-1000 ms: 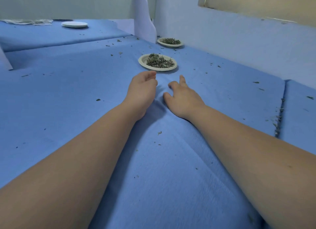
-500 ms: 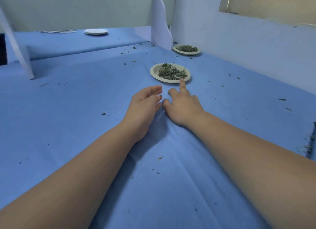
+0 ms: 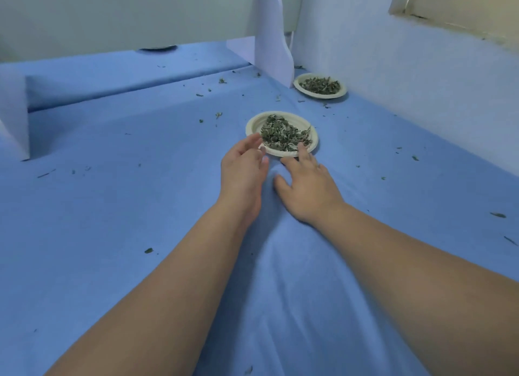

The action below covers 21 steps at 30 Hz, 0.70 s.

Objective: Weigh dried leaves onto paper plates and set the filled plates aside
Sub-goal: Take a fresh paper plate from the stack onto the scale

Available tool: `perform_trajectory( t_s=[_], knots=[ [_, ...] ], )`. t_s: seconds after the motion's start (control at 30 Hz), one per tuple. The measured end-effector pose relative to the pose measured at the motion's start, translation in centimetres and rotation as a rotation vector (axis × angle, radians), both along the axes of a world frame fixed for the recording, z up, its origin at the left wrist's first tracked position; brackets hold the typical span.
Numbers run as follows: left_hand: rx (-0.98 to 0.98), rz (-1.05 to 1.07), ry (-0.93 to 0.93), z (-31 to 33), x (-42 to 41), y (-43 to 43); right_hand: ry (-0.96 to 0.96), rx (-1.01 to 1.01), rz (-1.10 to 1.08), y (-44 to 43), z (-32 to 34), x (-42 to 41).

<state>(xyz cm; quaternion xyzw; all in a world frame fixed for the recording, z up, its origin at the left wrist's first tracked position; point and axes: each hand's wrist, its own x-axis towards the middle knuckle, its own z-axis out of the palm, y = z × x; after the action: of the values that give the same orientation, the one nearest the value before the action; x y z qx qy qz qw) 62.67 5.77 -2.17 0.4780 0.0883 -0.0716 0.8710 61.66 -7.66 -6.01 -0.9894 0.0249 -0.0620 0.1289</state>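
Note:
A paper plate (image 3: 254, 125) with a heap of dried leaves (image 3: 283, 134) lies on the blue cloth ahead of me. My left hand (image 3: 243, 170) reaches its near left rim, fingers loosely extended and touching the edge. My right hand (image 3: 306, 184) lies palm down on the cloth, its index finger touching the plate's near rim. A second filled plate (image 3: 302, 89) sits farther back by the wall, holding dried leaves (image 3: 320, 85).
A white upright panel (image 3: 271, 35) stands just left of the far plate. Another white panel (image 3: 12, 111) stands at the left edge. A pale wall (image 3: 421, 75) runs along the right. Loose leaf crumbs (image 3: 220, 114) are scattered over the blue cloth (image 3: 112, 207).
Both hands have moved forward across the cloth to the near plate and now touch its rim. The view has shifted closer to the plates.

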Motion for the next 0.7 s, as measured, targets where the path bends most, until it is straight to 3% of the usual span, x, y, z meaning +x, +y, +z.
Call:
perform_trajectory(
  t_s=[0.13, 0.27, 0.7],
  knots=[
    [-0.197, 0.059, 0.081, -1.3, 1.9, -0.8, 0.000, -0.003, -0.039, -1.2, -0.3, 3.8],
    [-0.462, -0.012, 0.162, -1.7, 3.3, -0.9, 0.015, -0.004, -0.072, -1.8, -0.2, 8.1],
    [-0.567, -0.037, 0.249, -1.6, 4.1, 0.1, 0.009, 0.035, -0.058, -1.5, 0.8, 16.4]
  ],
)
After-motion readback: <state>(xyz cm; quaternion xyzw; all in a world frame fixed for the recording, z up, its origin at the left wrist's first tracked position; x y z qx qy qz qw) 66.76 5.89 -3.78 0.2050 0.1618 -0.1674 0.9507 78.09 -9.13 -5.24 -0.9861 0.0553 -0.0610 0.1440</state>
